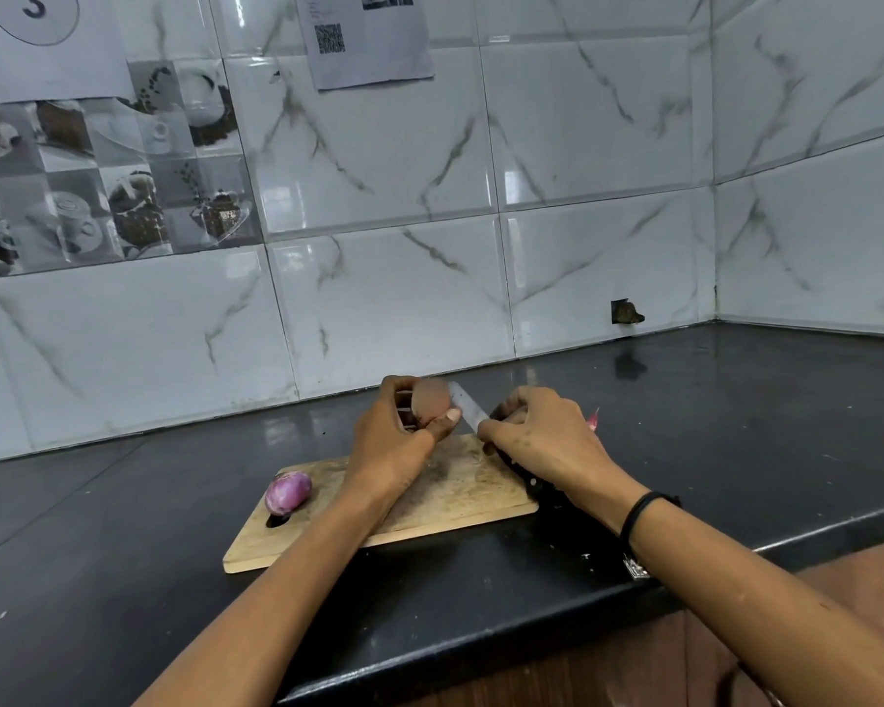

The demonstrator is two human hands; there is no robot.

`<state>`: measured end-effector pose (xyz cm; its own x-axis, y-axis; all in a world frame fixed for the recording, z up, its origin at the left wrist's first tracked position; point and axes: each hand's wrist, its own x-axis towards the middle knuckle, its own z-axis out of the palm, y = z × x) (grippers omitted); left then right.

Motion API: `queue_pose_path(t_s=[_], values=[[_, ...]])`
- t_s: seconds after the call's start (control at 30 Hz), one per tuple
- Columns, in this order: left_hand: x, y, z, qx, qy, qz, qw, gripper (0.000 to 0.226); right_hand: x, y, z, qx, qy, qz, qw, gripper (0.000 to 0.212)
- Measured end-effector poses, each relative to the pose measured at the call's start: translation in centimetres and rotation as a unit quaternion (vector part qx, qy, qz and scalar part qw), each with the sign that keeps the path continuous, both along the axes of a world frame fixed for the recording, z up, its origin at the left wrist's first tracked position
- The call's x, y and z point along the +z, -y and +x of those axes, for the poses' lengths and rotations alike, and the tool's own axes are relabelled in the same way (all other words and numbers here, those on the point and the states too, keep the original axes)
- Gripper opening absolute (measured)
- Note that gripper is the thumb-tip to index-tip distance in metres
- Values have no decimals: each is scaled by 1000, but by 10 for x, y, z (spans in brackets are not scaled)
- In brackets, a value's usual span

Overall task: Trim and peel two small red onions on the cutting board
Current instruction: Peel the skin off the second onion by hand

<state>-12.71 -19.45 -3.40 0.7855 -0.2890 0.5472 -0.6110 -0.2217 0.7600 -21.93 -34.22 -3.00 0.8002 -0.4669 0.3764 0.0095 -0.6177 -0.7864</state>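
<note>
Above a scuffed rectangular wooden cutting board (455,497) bearing one glossy purple onion (288,492), the left hand (399,438) curls its fingers round a second, papery-brown onion (430,400), while the right hand (537,431) clenches a steel-bladed knife (466,409).

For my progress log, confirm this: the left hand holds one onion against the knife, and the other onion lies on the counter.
Wrong: the head view shows the other onion lying on the cutting board, near its left end, not on the counter. The left hand does hold one onion against the knife.
</note>
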Motion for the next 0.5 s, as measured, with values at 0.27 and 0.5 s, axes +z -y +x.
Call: queue_pose_path(t_s=[0.27, 0.5], values=[[-1, -1, 0, -13, 9, 3, 1000, 44, -3, -4, -2, 78, -31, -34, 996, 24], [-5, 1, 8, -26, 21, 1, 999, 43, -7, 1, 7, 45, 7, -73, 996, 19]])
